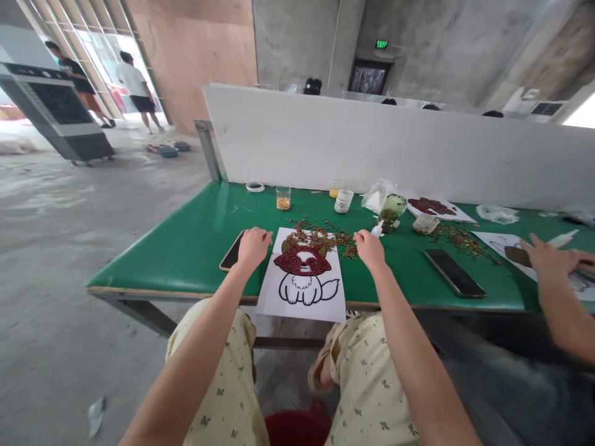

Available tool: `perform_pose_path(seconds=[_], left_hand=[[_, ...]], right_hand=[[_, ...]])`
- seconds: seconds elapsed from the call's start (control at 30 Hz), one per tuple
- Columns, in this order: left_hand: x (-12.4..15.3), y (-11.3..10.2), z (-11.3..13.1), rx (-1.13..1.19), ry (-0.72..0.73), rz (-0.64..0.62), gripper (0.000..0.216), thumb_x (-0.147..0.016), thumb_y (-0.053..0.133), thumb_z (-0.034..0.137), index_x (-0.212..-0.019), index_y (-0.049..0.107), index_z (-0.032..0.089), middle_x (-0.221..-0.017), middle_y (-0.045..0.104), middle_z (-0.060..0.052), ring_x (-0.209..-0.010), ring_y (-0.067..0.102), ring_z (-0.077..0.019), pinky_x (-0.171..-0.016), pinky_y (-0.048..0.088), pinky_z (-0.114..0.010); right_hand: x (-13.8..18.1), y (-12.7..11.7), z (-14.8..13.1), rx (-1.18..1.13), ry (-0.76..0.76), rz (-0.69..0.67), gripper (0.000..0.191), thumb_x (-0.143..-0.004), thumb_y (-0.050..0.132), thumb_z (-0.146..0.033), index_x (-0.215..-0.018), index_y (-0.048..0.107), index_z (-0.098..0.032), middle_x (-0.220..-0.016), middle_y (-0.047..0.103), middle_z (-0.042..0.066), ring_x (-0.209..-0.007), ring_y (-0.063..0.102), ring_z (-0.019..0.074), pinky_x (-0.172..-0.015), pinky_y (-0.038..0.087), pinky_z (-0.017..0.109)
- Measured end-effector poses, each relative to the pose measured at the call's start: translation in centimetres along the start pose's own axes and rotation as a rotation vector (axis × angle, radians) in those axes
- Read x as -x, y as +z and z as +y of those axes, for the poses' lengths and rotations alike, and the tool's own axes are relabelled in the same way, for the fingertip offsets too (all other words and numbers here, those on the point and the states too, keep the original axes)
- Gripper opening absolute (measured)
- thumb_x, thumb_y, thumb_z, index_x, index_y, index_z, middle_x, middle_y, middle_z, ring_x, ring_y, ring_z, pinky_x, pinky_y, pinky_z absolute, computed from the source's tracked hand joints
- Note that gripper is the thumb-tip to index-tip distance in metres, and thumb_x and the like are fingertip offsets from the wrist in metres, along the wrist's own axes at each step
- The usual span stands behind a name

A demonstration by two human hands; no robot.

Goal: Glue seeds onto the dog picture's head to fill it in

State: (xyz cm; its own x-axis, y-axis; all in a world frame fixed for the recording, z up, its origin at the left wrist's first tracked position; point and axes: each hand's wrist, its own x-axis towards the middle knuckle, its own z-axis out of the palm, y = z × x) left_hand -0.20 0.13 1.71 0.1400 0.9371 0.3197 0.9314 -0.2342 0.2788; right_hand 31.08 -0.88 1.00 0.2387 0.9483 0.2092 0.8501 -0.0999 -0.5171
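Observation:
A white sheet with a fox drawing (pixel 302 300) lies in front of me and overhangs the table's near edge. Dark red beans fill the fox's head, and green grains fill its ears; the body is bare line art. My left hand (pixel 253 248) is closed in a pinch beside the sheet's upper left, over a dark phone (pixel 231 253). To the right of the sheet, my right hand (pixel 370 249) is also pinched, close to a white glue bottle (pixel 377 229). What either hand's fingers hold, if anything, is too small to see. Loose beans and grains (pixel 346 244) spread across the sheet's top.
Behind the sheet stand a cup of corn kernels (pixel 283 199), a white cup (pixel 343 201) and a tipped jar of green grains (pixel 389 214). A second phone (pixel 453 272) lies rightward, before another person's hands (pixel 553 257) on their own sheet. A white partition (pixel 372 142) lines the green table's back.

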Motion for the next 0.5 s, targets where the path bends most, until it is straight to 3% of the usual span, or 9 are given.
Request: perform_pose_path(seconds=[0.13,0.3,0.4,0.5], left_hand=[[0.1,0.2,0.2,0.017,0.015,-0.03,0.032,-0.081,0.047,0.033,-0.058,0.062,0.019,-0.077,0.066,-0.007,-0.08,0.057,-0.0221,-0.082,0.039,-0.034],[0.2,0.2,0.8,0.057,0.0,-0.045,0.02,-0.073,0.059,0.033,-0.061,0.067,0.019,-0.081,0.068,-0.005,-0.084,0.057,-0.0232,-0.079,0.041,-0.032],[0.4,0.0,1.1,0.04,-0.011,-0.028,0.02,-0.072,0.061,0.036,-0.065,0.068,0.019,-0.086,0.068,-0.006,-0.087,0.057,-0.025,-0.078,0.042,-0.033],[0.4,-0.1,1.3,0.021,-0.001,-0.031,0.026,-0.078,0.052,0.036,-0.066,0.068,0.019,-0.083,0.068,-0.007,-0.085,0.057,-0.0232,-0.079,0.042,-0.032]], right_hand=[[-0.4,-0.6,1.6,0.002,0.034,0.043,0.021,-0.084,0.044,-0.018,-0.086,0.065,-0.02,-0.087,0.068,0.004,-0.076,0.056,0.0157,-0.057,0.032,0.023],[-0.2,-0.9,1.8,0.06,0.106,0.001,0.01,-0.075,0.059,-0.027,-0.072,0.067,-0.021,-0.077,0.068,0.002,-0.069,0.057,0.0149,-0.054,0.034,0.023],[-0.2,-0.6,1.6,0.096,0.105,-0.03,0.012,-0.074,0.063,-0.032,-0.07,0.066,-0.021,-0.074,0.067,0.002,-0.067,0.057,0.0145,-0.053,0.034,0.023],[-0.3,0.0,1.7,0.107,0.054,-0.073,0.012,-0.079,0.056,-0.022,-0.078,0.068,-0.021,-0.081,0.068,0.002,-0.072,0.058,0.0148,-0.055,0.034,0.023]])
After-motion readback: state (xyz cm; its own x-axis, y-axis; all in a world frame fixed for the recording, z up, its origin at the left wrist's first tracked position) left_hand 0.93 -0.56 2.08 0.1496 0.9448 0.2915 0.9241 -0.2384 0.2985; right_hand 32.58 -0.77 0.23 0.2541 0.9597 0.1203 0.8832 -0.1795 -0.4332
